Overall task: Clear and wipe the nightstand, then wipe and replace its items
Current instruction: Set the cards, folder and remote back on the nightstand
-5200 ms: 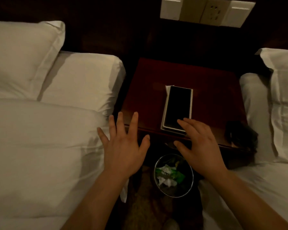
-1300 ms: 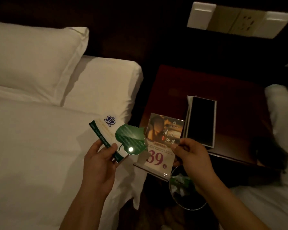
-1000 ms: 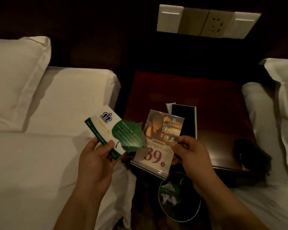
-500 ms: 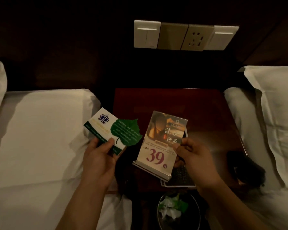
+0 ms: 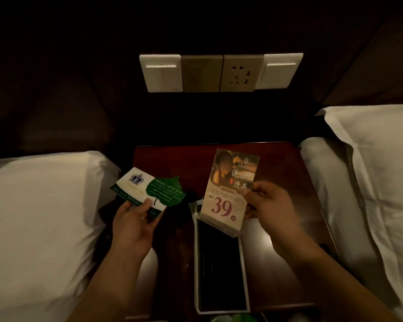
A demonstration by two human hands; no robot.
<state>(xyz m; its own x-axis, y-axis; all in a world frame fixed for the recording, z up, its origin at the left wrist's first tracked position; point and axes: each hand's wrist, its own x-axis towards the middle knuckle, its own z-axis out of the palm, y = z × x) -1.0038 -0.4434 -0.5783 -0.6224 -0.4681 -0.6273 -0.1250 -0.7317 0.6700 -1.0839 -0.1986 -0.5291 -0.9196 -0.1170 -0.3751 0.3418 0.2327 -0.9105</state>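
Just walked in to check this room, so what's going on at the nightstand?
A person is at the nightstand with both hands full. The left hand holds a white card and a green leaf-shaped card; the right hand pinches a price sign marked 39, above the tabletop. A dark box with a white rim lies on the nightstand.

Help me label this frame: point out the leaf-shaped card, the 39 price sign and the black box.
leaf-shaped card (image 5: 165, 192): head view, middle of the green leaf.
39 price sign (image 5: 228, 189): head view, centre of its printed face.
black box (image 5: 220, 263): head view, middle of its dark top.
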